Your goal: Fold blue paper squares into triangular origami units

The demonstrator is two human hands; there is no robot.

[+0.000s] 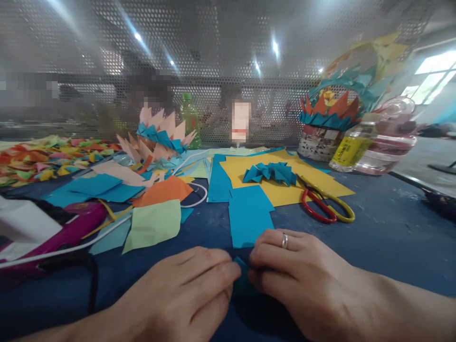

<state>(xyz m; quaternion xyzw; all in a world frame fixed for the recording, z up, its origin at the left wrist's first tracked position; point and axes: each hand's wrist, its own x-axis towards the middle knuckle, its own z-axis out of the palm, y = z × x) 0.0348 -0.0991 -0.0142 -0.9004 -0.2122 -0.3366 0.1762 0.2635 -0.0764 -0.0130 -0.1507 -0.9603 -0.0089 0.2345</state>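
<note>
Two bare hands meet at the bottom centre of the frame. The left hand (188, 294) and the right hand (295, 275), which wears a ring, are curled with fingertips pressed toward each other, pinching a small teal paper piece (242, 281) low over the tabletop (384, 237). Most of the piece is hidden between the fingers, so its fold cannot be made out.

The work looks partly done. A cluster of folded teal units (270, 172) lies finished on a yellow sheet (320, 183) at centre. Two spiky paper assemblies stand built, one left of centre (160, 137) and one at upper right (327, 114). Left to fold, by the look of it, are flat sheets: a blue sheet (249, 216) just above the hands, plus a green sheet (155, 225) and an orange sheet (164, 190) at left.

The tabletop is dark blue and scuffed. Scissors (326, 206) with red and yellow handles lie right of centre, and a magenta tool (71, 230) lies at lower left. Coloured scraps (46, 159) are heaped at upper left. A perforated metal screen (213, 47) closes the back, and a bright window (434, 71) shows at upper right.
</note>
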